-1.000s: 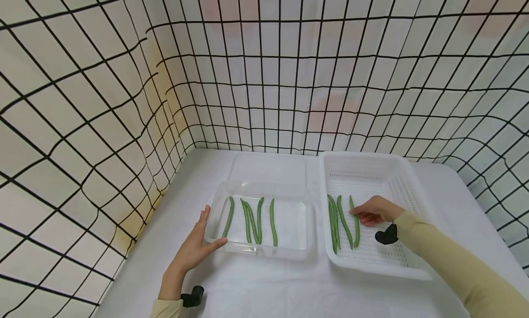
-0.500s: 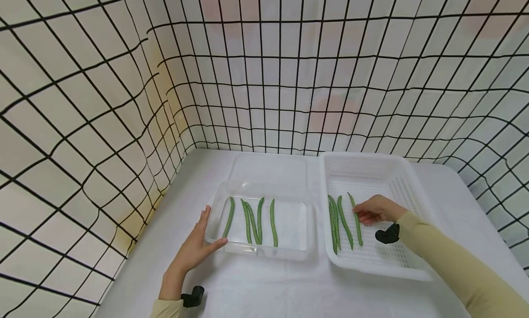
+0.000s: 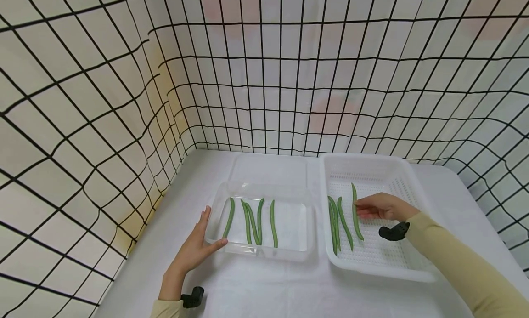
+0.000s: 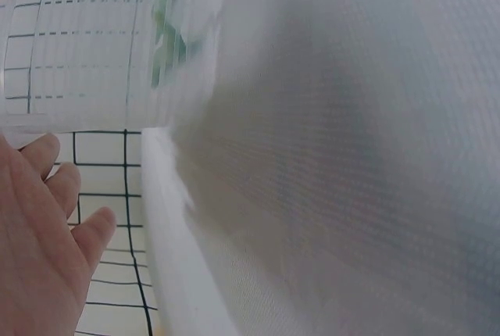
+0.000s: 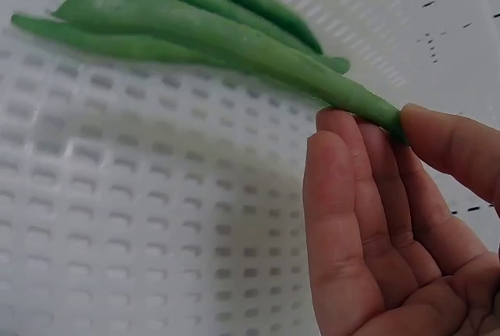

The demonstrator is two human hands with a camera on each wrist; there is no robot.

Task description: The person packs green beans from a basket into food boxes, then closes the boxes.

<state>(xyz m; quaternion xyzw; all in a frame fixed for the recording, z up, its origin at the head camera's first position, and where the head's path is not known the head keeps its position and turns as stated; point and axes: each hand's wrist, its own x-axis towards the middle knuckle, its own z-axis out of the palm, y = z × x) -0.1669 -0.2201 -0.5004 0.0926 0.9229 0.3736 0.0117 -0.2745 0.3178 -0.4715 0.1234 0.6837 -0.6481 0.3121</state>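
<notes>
In the head view my right hand [image 3: 384, 207] pinches a green bean [image 3: 356, 224] between thumb and fingers, inside a white perforated basket [image 3: 382, 269]. The right wrist view shows the grip near one end of the bean [image 5: 234, 48], with the basket floor [image 5: 117, 219] below. Other green beans [image 3: 344, 220] lie along the basket's left side. My left hand [image 3: 194, 247] has spread fingers and rests at the left edge of a clear plastic container [image 3: 285, 253]. Several green beans [image 3: 273, 224] lie in it, roughly lengthwise and mostly apart. The left wrist view catches only part of that hand [image 4: 47, 242].
A clear flat lid-like sheet [image 3: 268, 167] lies behind the container on the white-covered table [image 3: 264, 290]. Black wire grid [image 3: 281, 83] stands at the back and both sides. Each wrist bears a small black camera [image 3: 394, 231].
My right hand has shifted slightly right, and the pinched bean has moved away from me, farther up the basket. The left hand and the container stay in place.
</notes>
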